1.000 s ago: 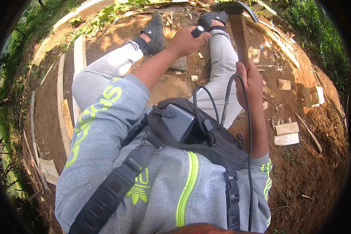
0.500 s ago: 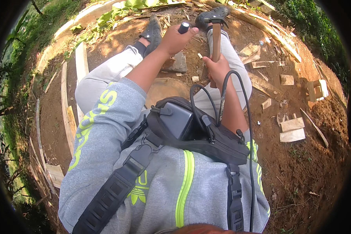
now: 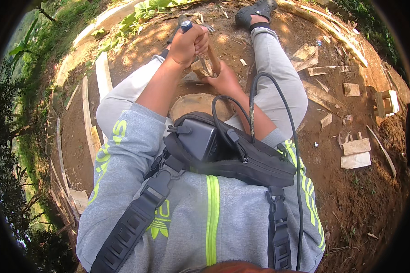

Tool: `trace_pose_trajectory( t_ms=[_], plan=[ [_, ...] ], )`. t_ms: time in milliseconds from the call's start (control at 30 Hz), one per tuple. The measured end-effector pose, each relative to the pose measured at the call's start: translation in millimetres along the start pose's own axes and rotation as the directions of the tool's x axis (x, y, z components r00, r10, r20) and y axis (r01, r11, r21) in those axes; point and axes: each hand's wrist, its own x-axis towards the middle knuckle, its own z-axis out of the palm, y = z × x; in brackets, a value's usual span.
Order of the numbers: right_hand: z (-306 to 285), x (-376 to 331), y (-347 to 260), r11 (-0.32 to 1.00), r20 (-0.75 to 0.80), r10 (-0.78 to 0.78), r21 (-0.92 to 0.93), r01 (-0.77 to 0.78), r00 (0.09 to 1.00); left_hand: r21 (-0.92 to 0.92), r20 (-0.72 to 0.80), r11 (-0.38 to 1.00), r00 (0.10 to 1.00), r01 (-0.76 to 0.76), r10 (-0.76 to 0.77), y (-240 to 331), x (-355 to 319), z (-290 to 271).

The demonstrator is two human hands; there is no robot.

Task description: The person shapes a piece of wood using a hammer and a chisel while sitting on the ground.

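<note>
My left hand (image 3: pixel 187 48) is closed round the dark handle of a chisel (image 3: pixel 186 26), whose pale capped end sticks up above the fist. Below that fist, a thin blade reaches down to a piece of wood (image 3: pixel 198 69) between my legs. My right hand (image 3: pixel 224 79) grips the wooden handle of a hammer (image 3: pixel 212 59). The hammer's head is mostly hidden behind my left hand; only a bit of metal shows past the knuckles. Nearer to me lies a round flat-topped log stump (image 3: pixel 200 104).
A black chest bag (image 3: pixel 232 159) with a looping cable (image 3: pixel 280 91) hangs before me. Long boards (image 3: pixel 87 118) lie on the left. Offcuts (image 3: pixel 355 154) and a small wooden frame (image 3: pixel 386 103) are on the soil at right. My shoe (image 3: pixel 255 12) rests far ahead.
My right hand has swung the hammer down and leftward, to beside the left fist. My left hand with the chisel has shifted left, and its grip has turned over the wood.
</note>
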Motion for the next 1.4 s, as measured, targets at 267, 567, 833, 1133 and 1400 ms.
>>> trace_pose_trajectory(
  t_ms=[267,567,833,1133,1400],
  plan=[
    [-16,2,3,0.999,-0.081,-0.009,-0.034,0.006,0.997,-0.046,-0.204,0.996,0.977,-0.071,0.061,19,0,18],
    [-28,3,1,0.997,-0.014,0.049,-0.058,-0.05,0.999,0.061,-0.153,0.95,0.938,-0.306,0.312,72,-6,15],
    [-28,3,7,0.99,-0.014,-0.01,0.139,0.012,1.0,0.072,0.031,0.973,0.976,-0.218,0.217,48,-11,23],
    [-19,10,16,0.963,-0.074,-0.056,0.261,0.073,0.996,0.112,0.064,0.977,0.983,-0.179,0.172,50,-8,27],
    [-2,23,40,0.966,-0.028,-0.016,0.257,0.023,0.999,0.152,0.02,0.984,0.995,-0.095,0.093,18,2,19]
  ],
)
